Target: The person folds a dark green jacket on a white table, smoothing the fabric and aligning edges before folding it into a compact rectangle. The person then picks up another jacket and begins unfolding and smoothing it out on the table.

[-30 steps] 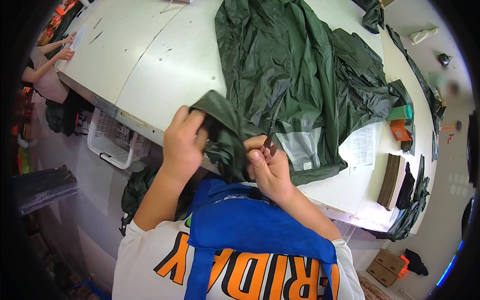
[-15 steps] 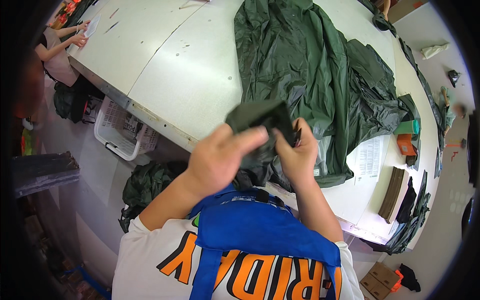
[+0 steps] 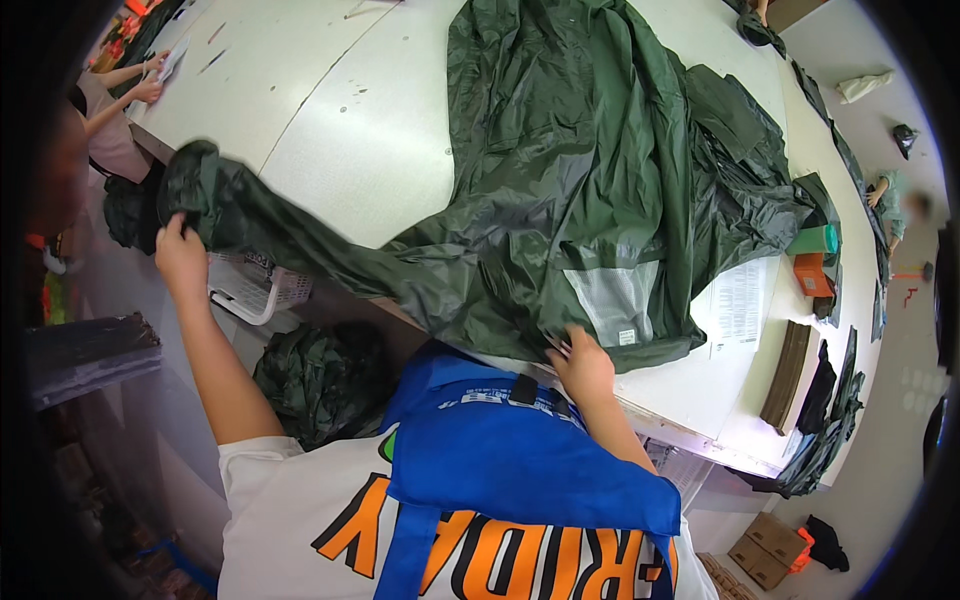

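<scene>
A dark green waterproof jacket point(image 3: 520, 170) lies spread over the white table, its thin fabric creased. Out to the far left, my left hand point(image 3: 183, 262) is closed on the end of one sleeve point(image 3: 300, 225). The sleeve stretches from there across the table's front edge to the jacket body. My right hand point(image 3: 587, 372) is closed beside the jacket's near hem, just below a pale mesh panel point(image 3: 612, 300) with a small white label. Something slender and pale shows between its fingers, too small to name.
Under the table stands a white plastic basket point(image 3: 250, 300), with a dark green fabric heap point(image 3: 325, 380) near it. Printed sheets point(image 3: 740, 305), an orange box point(image 3: 810, 275), a green roll point(image 3: 815, 240) and a brown strip point(image 3: 785, 378) lie at right. Another person's hands point(image 3: 150, 88) hold paper at far left.
My left hand has swung far to the left with the sleeve, which was bunched between my hands and is now drawn out. My right hand has moved down nearer the hem.
</scene>
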Demonstrator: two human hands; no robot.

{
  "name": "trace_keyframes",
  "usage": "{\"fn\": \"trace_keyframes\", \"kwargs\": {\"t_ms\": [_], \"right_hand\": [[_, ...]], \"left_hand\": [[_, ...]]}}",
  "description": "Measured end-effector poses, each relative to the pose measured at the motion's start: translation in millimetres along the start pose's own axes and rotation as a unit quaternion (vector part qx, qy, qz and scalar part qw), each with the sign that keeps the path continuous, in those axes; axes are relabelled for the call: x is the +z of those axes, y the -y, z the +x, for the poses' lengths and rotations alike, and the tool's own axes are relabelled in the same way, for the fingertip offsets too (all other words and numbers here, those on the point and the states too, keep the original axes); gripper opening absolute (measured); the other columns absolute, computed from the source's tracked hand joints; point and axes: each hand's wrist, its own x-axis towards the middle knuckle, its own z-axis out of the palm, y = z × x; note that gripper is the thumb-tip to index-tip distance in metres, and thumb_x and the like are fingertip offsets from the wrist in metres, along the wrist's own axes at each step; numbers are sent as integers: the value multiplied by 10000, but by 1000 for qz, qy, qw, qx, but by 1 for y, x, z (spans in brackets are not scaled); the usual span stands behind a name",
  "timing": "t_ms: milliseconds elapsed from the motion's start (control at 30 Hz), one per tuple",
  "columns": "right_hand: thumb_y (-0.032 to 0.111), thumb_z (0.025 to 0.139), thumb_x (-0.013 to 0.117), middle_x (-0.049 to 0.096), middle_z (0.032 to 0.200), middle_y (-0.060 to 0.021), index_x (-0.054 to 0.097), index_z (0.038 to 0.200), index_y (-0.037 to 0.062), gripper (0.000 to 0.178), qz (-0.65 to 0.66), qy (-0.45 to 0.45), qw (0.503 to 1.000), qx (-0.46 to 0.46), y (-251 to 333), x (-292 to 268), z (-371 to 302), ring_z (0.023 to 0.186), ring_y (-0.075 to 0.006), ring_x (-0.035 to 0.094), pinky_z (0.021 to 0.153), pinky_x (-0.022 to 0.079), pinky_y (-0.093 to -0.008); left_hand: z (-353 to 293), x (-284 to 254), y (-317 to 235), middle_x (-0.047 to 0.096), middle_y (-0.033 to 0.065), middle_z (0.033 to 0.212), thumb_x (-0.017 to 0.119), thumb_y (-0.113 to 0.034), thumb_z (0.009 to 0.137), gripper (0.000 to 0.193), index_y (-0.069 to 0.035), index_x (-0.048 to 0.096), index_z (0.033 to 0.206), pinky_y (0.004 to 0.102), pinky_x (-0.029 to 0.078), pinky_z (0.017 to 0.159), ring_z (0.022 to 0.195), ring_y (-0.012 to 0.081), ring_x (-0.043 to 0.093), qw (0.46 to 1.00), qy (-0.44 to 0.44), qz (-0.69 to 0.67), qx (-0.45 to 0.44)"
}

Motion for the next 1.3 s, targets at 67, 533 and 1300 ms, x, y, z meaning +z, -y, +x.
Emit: {"fn": "trace_keyframes", "kwargs": {"t_ms": [67, 533, 1300], "right_hand": [[172, 752, 719, 662, 885, -149, 603, 1063, 78, 345, 60, 19, 998, -6, -23, -3, -4, 815, -329, 654, 680, 520, -419], [116, 729, 698, 553, 722, -237, 489, 844, -8, 269, 19, 71, 979, 192, -149, -80, -78, 682, -406, 545, 630, 438, -419], [89, 831, 578, 595, 1045, -157, 585, 1086, 85, 255, -166, 142, 949, -226, 9, -46, 259, 939, -350, 634, 756, 523, -435]], "left_hand": [[43, 44, 85, 514, 250, 1211, 543, -72, 844, 460, -38, 499, 1301, 444, 427, 959, 1089, 400, 532, 989, -89, 79, 88], [-247, 167, -131, 396, 125, 1441, 534, -461, 900, 573, -142, 472, 1372, 522, 259, 1089, 1346, 324, 344, 722, 350, 1, 597], [-222, 211, -209, 592, 154, 982, 786, -115, 702, 389, -20, 563, 1006, 416, 463, 787, 960, 345, 574, 868, 446, -120, 180]]}}
